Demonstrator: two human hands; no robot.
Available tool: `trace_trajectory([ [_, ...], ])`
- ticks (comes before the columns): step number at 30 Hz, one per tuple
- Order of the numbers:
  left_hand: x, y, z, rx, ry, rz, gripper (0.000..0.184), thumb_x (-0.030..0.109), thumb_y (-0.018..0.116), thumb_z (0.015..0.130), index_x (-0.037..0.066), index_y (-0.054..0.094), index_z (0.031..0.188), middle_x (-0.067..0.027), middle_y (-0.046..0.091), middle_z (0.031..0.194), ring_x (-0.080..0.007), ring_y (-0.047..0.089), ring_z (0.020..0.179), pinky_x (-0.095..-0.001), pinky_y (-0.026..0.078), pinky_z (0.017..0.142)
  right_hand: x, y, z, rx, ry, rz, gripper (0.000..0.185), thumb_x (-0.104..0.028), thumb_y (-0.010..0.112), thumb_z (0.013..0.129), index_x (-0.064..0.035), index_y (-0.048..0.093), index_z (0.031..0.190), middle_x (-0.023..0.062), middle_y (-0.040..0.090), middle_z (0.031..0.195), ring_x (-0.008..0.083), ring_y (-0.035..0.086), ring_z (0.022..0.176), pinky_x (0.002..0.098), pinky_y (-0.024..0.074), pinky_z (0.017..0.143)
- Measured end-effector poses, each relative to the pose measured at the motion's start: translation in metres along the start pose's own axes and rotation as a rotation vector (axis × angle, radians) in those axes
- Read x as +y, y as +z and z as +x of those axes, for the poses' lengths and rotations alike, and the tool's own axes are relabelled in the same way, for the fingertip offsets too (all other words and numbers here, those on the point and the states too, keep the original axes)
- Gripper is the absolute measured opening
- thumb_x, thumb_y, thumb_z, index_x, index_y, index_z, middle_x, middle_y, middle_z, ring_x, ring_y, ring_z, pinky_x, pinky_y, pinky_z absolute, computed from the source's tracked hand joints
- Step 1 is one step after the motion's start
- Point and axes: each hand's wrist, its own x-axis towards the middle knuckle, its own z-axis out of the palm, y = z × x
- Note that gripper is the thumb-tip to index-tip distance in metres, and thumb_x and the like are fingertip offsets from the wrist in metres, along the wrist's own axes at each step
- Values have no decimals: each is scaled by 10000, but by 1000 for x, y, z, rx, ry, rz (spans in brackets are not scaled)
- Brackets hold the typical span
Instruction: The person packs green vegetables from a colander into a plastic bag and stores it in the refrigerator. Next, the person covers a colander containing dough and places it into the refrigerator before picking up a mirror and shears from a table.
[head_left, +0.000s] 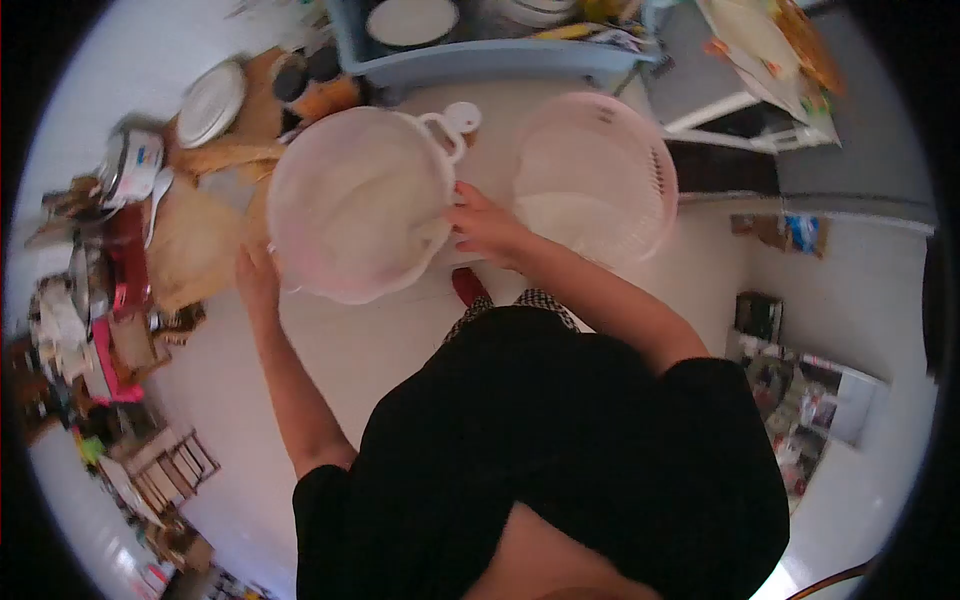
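A large whitish-pink round tub (355, 200) with a looped handle is at the upper left of centre, and something pale lies inside it. My left hand (258, 278) is at the tub's lower left edge, fingers around the rim area. On the opposite side my right hand (487, 228) holds the tub's right rim, thumb and fingers bent at the edge. To the right stands a pink slotted basket (590, 170), with something pale in its lower part. Its left edge is close to my right hand.
A blue-grey rack (480, 65) with dishes is at the top. Left are a wooden board (190, 250), a round lid (212, 104), dark-topped jars (310, 85) and a spoon (157, 205). A small white-lidded container (463, 118) stands between the tubs.
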Motion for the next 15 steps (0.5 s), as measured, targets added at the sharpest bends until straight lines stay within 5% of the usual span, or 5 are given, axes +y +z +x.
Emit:
trace_trajectory([
  [1,1,-3,-8,-287,-426,-508,285,233,478,860,53,499,1080,-118,528,975,-244,547,895,-365,463,763,10,-3,11,9,25,-7,675,-330,542,807,-145,183,1348,96,337,1299,254,389,1105,459,340,920],
  [3,17,-12,-19,-571,-922,-899,234,232,474,851,65,495,1013,-87,493,947,-203,538,822,-343,484,660,11,-6,14,6,47,10,697,-358,550,805,-172,160,1352,93,337,1298,274,402,1095,482,356,900],
  [6,46,-22,-31,-480,-898,-1213,218,244,510,830,84,473,974,-57,477,911,-176,503,790,-350,483,634,12,-4,3,-76,5,92,706,-387,551,811,-196,140,1353,93,358,1284,294,437,1064,500,379,874],
  [11,24,-48,-83,-370,-778,-1199,382,274,607,790,74,437,1067,-47,446,919,-178,452,857,-392,484,648,14,-18,-30,-201,-11,67,658,-372,517,845,-232,127,1356,96,387,1261,285,474,1035,486,398,859],
  [15,73,-124,-113,-314,-642,-1078,501,272,629,762,80,397,1162,-64,435,976,-192,431,902,-431,466,717,13,-38,-74,-216,-183,65,683,-370,549,823,-224,156,1362,126,398,1240,251,475,1026,420,455,784],
])
